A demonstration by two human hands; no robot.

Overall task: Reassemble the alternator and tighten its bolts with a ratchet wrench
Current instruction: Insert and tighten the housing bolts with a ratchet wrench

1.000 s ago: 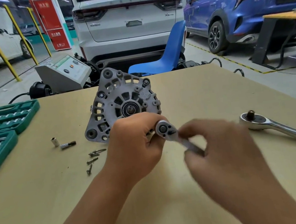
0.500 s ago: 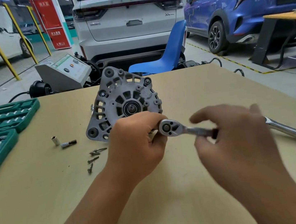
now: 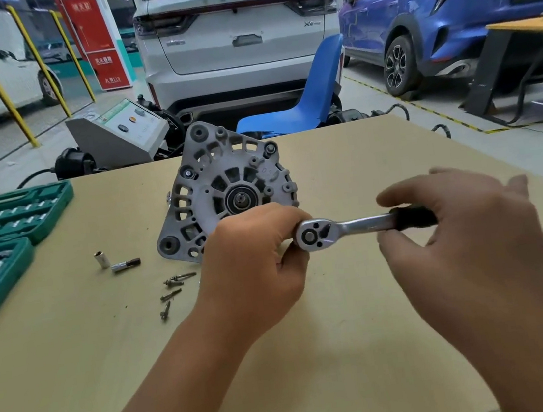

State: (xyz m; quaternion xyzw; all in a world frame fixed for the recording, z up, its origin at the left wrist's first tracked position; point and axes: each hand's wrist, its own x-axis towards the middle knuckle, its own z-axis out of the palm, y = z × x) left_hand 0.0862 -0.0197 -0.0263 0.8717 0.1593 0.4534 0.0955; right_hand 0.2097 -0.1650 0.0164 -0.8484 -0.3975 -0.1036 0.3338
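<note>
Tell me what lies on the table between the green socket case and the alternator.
In the head view, a loose socket and a bit adapter lie on the table between the green socket case and the alternator.

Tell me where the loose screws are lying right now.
The loose screws lie on the table, left of the left hand, just in front of the alternator.

We've swung the ratchet wrench (image 3: 352, 228) handle from pointing near-right up to level, our right hand (image 3: 457, 236) moving right with it.
</note>
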